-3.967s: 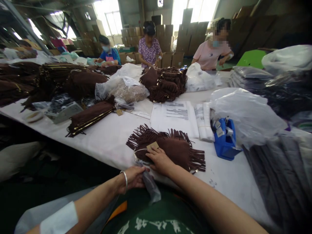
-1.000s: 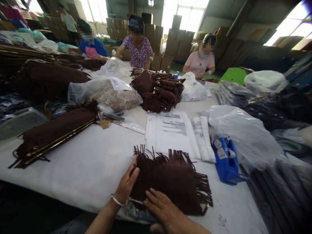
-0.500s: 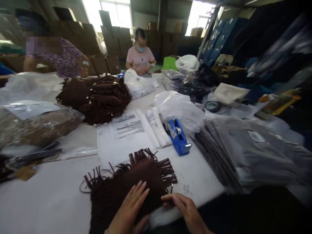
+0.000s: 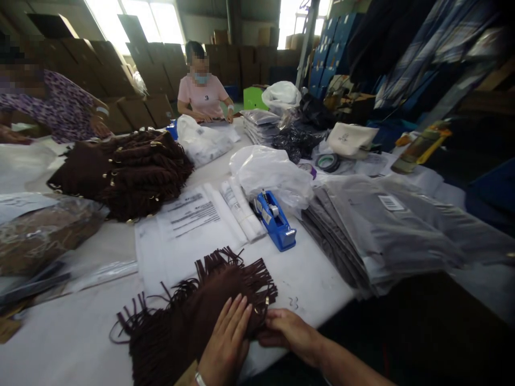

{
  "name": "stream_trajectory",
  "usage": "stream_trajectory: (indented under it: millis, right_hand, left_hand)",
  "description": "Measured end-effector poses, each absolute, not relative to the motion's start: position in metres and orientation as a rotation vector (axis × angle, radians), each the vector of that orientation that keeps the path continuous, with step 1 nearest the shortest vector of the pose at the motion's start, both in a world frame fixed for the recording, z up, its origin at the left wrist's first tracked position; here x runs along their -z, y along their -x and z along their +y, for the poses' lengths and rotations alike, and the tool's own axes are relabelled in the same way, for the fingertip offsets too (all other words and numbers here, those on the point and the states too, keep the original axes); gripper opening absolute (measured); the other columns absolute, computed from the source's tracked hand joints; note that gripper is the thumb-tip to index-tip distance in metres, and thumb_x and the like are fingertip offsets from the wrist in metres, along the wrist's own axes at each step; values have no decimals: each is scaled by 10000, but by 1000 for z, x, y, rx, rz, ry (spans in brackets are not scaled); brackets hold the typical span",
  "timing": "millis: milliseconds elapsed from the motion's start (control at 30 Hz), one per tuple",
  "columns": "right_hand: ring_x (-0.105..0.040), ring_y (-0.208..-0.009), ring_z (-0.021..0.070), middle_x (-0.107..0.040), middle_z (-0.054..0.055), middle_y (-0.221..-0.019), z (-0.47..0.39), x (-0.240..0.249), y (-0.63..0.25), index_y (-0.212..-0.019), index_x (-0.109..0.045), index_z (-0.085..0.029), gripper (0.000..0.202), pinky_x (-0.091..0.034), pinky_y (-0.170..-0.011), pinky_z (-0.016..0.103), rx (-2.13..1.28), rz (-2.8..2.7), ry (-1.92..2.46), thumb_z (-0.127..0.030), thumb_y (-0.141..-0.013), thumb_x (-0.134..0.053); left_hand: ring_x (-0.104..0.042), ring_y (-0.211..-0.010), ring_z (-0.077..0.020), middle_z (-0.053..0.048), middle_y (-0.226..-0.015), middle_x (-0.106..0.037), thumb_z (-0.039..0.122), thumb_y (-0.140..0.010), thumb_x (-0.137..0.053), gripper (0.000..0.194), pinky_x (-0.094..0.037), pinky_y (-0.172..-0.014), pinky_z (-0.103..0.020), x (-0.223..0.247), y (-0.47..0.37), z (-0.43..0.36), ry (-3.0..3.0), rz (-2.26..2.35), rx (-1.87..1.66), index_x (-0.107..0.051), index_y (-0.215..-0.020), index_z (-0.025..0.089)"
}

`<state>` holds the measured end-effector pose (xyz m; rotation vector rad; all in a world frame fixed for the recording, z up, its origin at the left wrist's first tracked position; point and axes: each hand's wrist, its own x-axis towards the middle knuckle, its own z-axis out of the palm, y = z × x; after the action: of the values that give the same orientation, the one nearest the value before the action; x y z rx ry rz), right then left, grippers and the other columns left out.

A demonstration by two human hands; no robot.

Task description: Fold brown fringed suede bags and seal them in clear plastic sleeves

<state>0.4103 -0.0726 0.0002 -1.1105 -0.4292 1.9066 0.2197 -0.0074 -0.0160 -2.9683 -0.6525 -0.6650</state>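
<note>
A dark brown fringed bag [image 4: 207, 292] with small gold metal fittings lies flat on the white table, its strips fanned out at the far and left edges. Across its near right part rests my left hand [image 4: 231, 335], palm down with the fingers stretched out together. My right hand [image 4: 292, 335] has its fingers curled on the bag's right edge, just below a gold fitting; the fingertips are partly hidden there. Beyond the bag stands a blue tape dispenser [image 4: 277, 222]. Printed plastic sheets [image 4: 189, 220] lie to the left of it.
More brown fringed bags [image 4: 124, 166] form a heap at the left, behind a clear-wrapped package [image 4: 48, 236]. Grey garments in plastic [image 4: 374, 225] are stacked on the right, near a roll of tape [image 4: 326, 162]. Two people work across the table, one in a pink shirt [image 4: 203, 96].
The view has swung right, so the table's things sit further left. My right hand has come in against the bag's edge. My left hand stays flat on the bag.
</note>
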Motion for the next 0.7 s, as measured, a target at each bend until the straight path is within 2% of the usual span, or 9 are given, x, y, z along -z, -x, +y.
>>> stream_trajectory:
  millis: [100,200,367,500,600,700]
  right_hand:
    - [-617,-988,244,-659,135,-1065,-47,4,-391,-1079,-623,-113,554,-496,-862,403,-1915,-188,788,-582,-835,-459]
    - [-612,-989,276,-643,153,-1095,-18,11,-378,-1136,-583,-110,736,-525,-795,445,-1855,-69,661,-725,-819,-332]
    - [-591,-1036,268,-606,109,-1191,14,19,-386,-1292,-466,-192,780,-479,-873,500,-1648,-8,547,-767,-813,-245]
    - [-578,-1062,253,-606,87,-1194,19,23,-399,-1286,-475,-214,740,-449,-919,500,-1606,-30,521,-748,-830,-243]
    - [-569,-1076,253,-612,89,-1181,17,21,-404,-1259,-497,-202,722,-440,-931,502,-1639,-26,559,-735,-840,-249]
    - [-550,-1106,240,-582,80,-1233,18,18,-407,-1269,-481,-206,692,-428,-952,492,-1661,-30,537,-710,-861,-238]
  left_hand:
    - [-370,-1308,-256,-139,-1376,-460,47,-809,-357,648,-406,-1045,-451,9,-217,-9,3001,-641,764,-220,-1437,121]
    - [-356,-1314,-269,-146,-1386,-445,64,-807,-381,643,-390,-1057,-454,6,-215,-12,3015,-622,758,-241,-1432,115]
    - [-333,-1326,-273,-133,-1404,-423,47,-801,-399,645,-355,-1074,-466,6,-218,-17,3090,-646,714,-263,-1426,128]
    - [-360,-1313,-258,-121,-1377,-462,99,-833,-462,592,-343,-1077,-451,4,-221,-15,3194,-569,708,-313,-1405,130]
    - [-424,-1274,-220,-72,-1327,-526,177,-845,-538,555,-353,-1078,-388,-1,-208,-9,3312,-546,689,-377,-1376,188]
    - [-469,-1239,-214,-33,-1302,-552,194,-848,-533,531,-375,-1070,-375,-6,-177,-1,3389,-737,738,-405,-1359,257]
